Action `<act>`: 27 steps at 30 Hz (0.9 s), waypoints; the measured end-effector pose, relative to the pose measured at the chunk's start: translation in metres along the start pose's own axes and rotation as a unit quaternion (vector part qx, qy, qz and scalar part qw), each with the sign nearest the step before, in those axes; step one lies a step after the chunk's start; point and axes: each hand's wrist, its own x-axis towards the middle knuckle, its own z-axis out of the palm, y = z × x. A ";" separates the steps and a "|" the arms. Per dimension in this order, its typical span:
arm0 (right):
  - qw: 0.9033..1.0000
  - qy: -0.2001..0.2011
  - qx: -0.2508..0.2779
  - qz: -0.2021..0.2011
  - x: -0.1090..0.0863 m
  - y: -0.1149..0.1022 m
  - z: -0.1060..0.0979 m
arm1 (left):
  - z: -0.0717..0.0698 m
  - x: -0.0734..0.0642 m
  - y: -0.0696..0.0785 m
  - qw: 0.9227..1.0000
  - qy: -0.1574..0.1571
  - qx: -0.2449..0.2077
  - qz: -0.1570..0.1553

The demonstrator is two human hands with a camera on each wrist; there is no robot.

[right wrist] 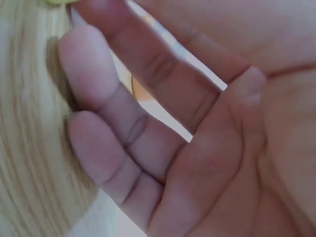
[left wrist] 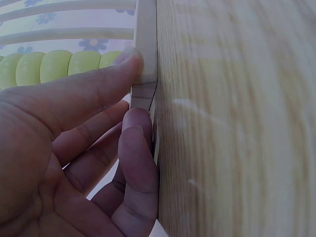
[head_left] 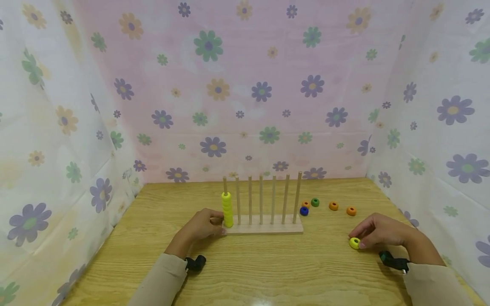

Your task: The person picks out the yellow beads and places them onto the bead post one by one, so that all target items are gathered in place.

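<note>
A wooden peg stand (head_left: pixel 264 231) with several upright pegs stands on the table. Yellow beads (head_left: pixel 227 211) are stacked on its leftmost peg; the other pegs carry none. My left hand (head_left: pixel 202 224) holds the left end of the base; in the left wrist view, the thumb (left wrist: pixel 106 89) presses on the base's edge with the other fingers bent at its end. To the right, my right hand (head_left: pixel 388 236) pinches a loose yellow bead (head_left: pixel 354 243) between thumb and fingertips, at the tabletop. Only a sliver of that bead (right wrist: pixel 61 1) shows in the right wrist view.
Right of the stand lie an orange bead (head_left: pixel 306 205), a blue bead (head_left: pixel 304 211) close by it, a green bead (head_left: pixel 315 202) and two more orange beads, one (head_left: pixel 333 206) nearer the stand than the other (head_left: pixel 351 211). Flowered cloth (head_left: pixel 245 123) encloses the table's back and sides.
</note>
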 end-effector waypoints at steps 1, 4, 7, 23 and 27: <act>1.000 0.006 -0.009 0.003 0.001 -0.001 0.001 | 0.000 0.000 0.000 1.000 0.000 -0.001 -0.001; 0.999 0.023 -0.032 0.015 0.005 -0.002 0.002 | 0.000 0.000 -0.001 1.000 0.000 -0.002 0.001; 0.998 0.032 -0.045 0.012 0.010 -0.003 0.004 | 0.000 0.000 -0.001 1.000 0.000 -0.001 0.004; 0.987 0.119 -0.102 0.037 0.023 -0.007 0.013 | 0.000 0.001 0.000 1.000 0.001 0.015 0.009; 0.981 0.150 -0.112 0.043 0.025 -0.013 0.013 | 0.000 0.001 -0.001 1.000 -0.001 0.012 0.011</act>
